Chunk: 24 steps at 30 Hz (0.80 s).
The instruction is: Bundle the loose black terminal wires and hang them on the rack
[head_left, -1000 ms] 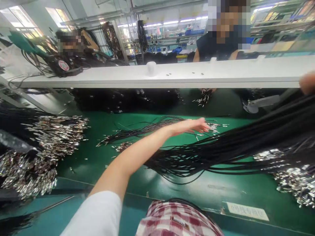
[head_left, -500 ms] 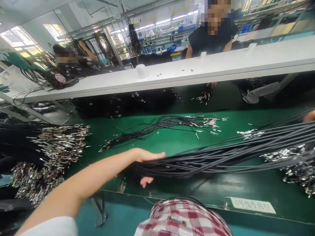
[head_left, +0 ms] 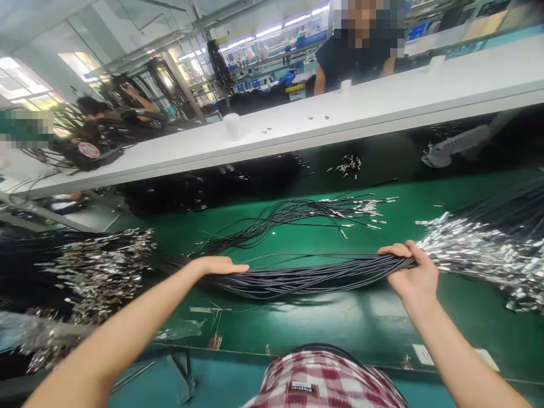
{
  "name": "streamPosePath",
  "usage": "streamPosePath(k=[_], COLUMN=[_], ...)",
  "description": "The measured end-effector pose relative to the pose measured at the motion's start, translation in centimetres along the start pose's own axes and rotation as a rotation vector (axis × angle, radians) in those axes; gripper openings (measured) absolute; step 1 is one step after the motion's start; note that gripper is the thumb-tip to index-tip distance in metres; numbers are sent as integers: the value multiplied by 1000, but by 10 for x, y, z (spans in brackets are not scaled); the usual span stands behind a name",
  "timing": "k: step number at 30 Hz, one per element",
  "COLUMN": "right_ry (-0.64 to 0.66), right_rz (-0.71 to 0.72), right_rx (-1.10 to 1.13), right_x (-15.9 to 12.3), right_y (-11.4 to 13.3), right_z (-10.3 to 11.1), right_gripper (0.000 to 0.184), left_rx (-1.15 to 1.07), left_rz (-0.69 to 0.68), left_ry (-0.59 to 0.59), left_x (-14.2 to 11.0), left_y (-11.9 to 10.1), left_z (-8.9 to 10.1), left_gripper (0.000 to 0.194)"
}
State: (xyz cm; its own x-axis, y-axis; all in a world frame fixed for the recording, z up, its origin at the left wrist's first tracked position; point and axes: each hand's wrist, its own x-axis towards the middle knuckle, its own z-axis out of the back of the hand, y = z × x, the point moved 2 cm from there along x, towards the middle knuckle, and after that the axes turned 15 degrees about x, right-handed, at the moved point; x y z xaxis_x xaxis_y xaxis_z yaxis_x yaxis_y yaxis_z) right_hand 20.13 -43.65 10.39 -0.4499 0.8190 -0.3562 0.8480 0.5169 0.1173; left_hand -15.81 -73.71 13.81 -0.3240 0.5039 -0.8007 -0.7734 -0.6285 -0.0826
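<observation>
A thick bundle of black wires [head_left: 306, 276] lies across the green work surface [head_left: 340, 323] in front of me, its silver metal terminals [head_left: 467, 249] fanned out at the right end. My right hand [head_left: 410, 275] is closed round the bundle just before the terminals. At the bundle's left end my left hand [head_left: 216, 266] rests on top of the wires, its fingers wrapped over them. A smaller loose bundle of black wires [head_left: 280, 218] with terminals lies further back on the green surface.
A large heap of terminal-tipped wires [head_left: 93, 272] sits at the left. A long white shelf [head_left: 297, 130] with a small white cup [head_left: 233, 126] spans the back. A person in a dark top [head_left: 357, 56] works behind it. More black wire piles [head_left: 204, 184] lie under the shelf.
The bundle has come down from the right onto the green surface. My left hand has drawn back and settled on its left end, and my right hand has come into view gripping its right end.
</observation>
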Motion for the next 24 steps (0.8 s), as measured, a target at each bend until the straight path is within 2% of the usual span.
streamPosePath(k=[2,3,6,9,11,13,16,18,19,21,22,24], right_ry=[-50,-78,-127,-86,-54,-18,69,125,146,144,99,-94], right_rz=[38,47,64,73,69,88,145,147,145,154,161,154], right_rx=[-106,-163,-282,-286,-243,-150,-8,33,43,36,10,-105], right_x=[5,7,11,9,2,-8,-23,-25,-22,-7,3,22], right_y=[3,5,9,14,15,13,7,4,4,8,11,19], right_z=[25,36,59,65,62,52,25,4,-5,-14,-14,0], right_gripper=[17,18,26,35,38,39,37,37,36,35,34,31], left_rx=[29,76,234,334,356,331,278,266,270,306,330,371], left_rz=[-81,-89,-185,-412,-447,-390,-310,-275,-261,-242,-233,-201], left_ry=[50,18,-214,-363,-406,-469,-520,-498,-483,-479,-490,-495], left_x=[41,58,89,103,110,113,106,94,88,76,71,66], left_y=[-19,-31,-75,-120,-136,-138,-123,-112,-108,-105,-106,-112], left_z=[-34,-48,-77,-103,-119,-131,-132,-121,-112,-92,-83,-77], left_gripper=[84,88,115,143,144,125,67,36,28,22,24,30])
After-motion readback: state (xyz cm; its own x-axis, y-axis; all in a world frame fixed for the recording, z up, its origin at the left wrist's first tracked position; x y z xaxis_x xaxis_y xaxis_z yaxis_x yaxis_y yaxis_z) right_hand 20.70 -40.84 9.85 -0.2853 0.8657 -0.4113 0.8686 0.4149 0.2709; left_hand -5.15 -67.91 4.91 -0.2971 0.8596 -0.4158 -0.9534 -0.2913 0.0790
